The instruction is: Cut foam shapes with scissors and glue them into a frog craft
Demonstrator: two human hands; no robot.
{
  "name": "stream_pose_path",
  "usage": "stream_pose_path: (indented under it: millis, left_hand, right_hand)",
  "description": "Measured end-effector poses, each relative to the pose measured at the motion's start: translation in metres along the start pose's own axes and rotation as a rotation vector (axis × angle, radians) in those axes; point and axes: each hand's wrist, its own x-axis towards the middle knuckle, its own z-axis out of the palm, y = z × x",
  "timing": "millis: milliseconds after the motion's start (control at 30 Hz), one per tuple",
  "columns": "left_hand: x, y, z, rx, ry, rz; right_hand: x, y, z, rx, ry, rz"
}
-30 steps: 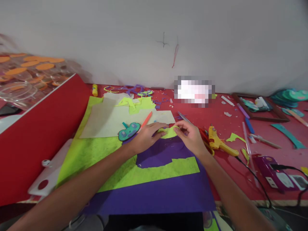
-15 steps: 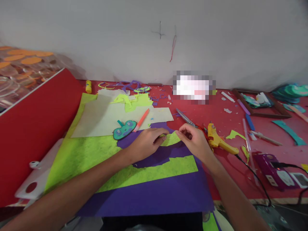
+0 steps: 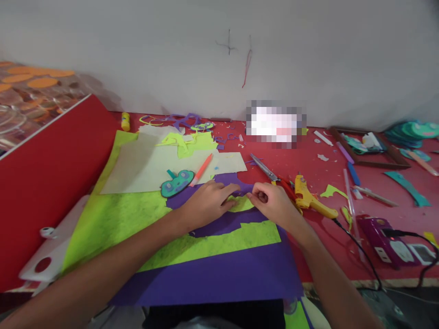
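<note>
A small lime-green cut piece (image 3: 243,204) lies low between my hands, over torn-edged purple sheet material (image 3: 219,226). My left hand (image 3: 211,205) is closed at its left end, thumb and fingers curled together. At the other end, my right hand (image 3: 274,204) pinches it with bent fingers; the fingertips partly hide the edge. Beneath are a large lime-green sheet (image 3: 120,224) and a wide purple sheet (image 3: 212,278). Beside my left hand rests a teal frog-face cutout (image 3: 177,183) with an orange marker (image 3: 201,169).
Right of my right hand lie scissors (image 3: 265,169) and a yellow glue gun (image 3: 312,198) with its cord. Farther right are a purple power box (image 3: 387,242) and a brown frame (image 3: 377,160) holding scraps. A red panel (image 3: 58,183) stands at the left.
The lime-green piece, raised between my fingers before, now sits lower and flatter, and purple shows above it. My right fingers have curled in more. My left hand has barely moved.
</note>
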Motion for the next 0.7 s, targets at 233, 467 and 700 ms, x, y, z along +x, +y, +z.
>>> stream_pose_path:
  millis: [233, 467, 700]
  left_hand:
    - [0.0003, -0.0018, 0.0023, 0.025, -0.016, 0.013]
    - [0.0007, -0.0027, 0.0040, 0.046, -0.007, 0.019]
    - [0.0009, -0.0023, 0.0025, 0.054, 0.001, 0.027]
  right_hand:
    - [-0.0012, -0.0015, 0.0012, -0.162, 0.011, -0.039]
    - [-0.0009, 0.0013, 0.0021, -0.246, -0.011, -0.011]
    - [-0.0003, 0.0020, 0.0020, -0.295, -0.029, -0.005]
